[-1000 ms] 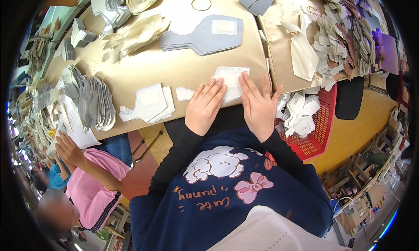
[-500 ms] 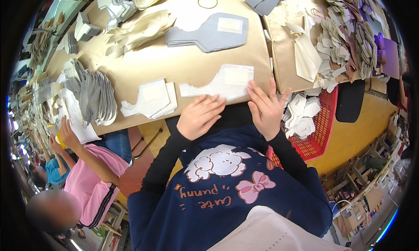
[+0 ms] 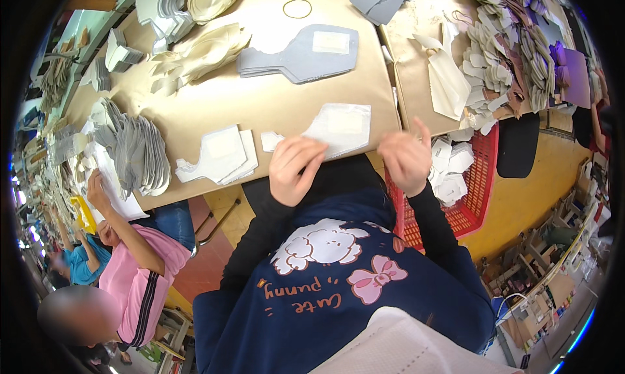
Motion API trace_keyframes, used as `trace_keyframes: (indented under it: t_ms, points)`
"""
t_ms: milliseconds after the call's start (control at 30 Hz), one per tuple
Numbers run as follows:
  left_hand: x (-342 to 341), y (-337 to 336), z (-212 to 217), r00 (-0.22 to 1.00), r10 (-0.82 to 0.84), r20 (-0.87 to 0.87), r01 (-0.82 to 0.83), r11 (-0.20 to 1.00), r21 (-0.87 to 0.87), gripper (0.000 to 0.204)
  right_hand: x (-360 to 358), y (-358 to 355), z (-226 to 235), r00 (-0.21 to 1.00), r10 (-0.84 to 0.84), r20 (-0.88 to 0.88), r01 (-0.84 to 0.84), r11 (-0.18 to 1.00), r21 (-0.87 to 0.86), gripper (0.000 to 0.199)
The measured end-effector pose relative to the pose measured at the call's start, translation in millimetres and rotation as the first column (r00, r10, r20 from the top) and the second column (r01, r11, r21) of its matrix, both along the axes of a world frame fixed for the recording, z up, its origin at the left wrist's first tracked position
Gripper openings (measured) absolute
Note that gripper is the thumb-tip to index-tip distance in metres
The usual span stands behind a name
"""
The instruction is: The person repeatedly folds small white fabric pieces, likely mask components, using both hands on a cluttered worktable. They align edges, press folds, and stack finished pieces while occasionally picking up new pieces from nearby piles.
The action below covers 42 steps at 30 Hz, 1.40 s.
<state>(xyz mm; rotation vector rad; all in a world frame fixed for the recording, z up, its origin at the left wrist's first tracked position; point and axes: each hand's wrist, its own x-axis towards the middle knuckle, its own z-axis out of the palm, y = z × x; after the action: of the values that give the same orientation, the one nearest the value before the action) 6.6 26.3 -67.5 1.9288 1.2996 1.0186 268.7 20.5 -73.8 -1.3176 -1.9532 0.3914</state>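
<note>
A flat white cut piece (image 3: 345, 130), wide at the right with a narrow tail to the left, lies at the table's near edge. A pale rectangular patch shows on its wide part. My left hand (image 3: 294, 170) is over the piece's near side, fingers bent and the thumb a little apart, hiding part of the tail. Off the piece's right end is my right hand (image 3: 407, 162), its fingers bent and smeared by motion; I make out nothing in it. Left of my left hand lie overlapping white pieces (image 3: 218, 152) of similar shape.
Beyond lies a stack of grey pieces (image 3: 303, 54), with a rubber band (image 3: 297, 9) farther back. Piles of cream pieces (image 3: 202, 55) and grey pieces (image 3: 140, 152) stand at left. A red basket (image 3: 478, 192) with white pieces is at right. A person in pink (image 3: 146, 276) works at left.
Both hands have gone from flat, stretched fingers to bent ones. My left hand has drawn a little back toward me over the white piece. The piece stays in place on the table.
</note>
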Motion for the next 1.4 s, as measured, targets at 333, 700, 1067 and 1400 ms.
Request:
trace_keyframes:
  t_ms: [333,700,1067,1400]
  points:
    - [67,52,-3,0.98,0.037,-0.196,-0.032,0.999,0.029,0.025,-23,36,12,0.974,-0.227,0.012,0.225,0.956,-0.188,0.01]
    - [68,55,-19,0.994,0.024,-0.102,-0.027,0.999,-0.022,0.012,-14,43,22,0.986,-0.163,0.019,0.16,0.93,-0.33,0.007]
    - [62,57,-15,0.997,-0.033,-0.072,0.033,0.999,0.001,0.012,-23,44,27,0.972,-0.234,0.025,0.222,0.873,-0.435,0.008]
    - [50,52,-3,0.988,-0.039,0.146,0.045,0.998,-0.036,0.015,-22,44,38,0.905,-0.252,-0.343,-0.024,0.773,-0.634,0.012]
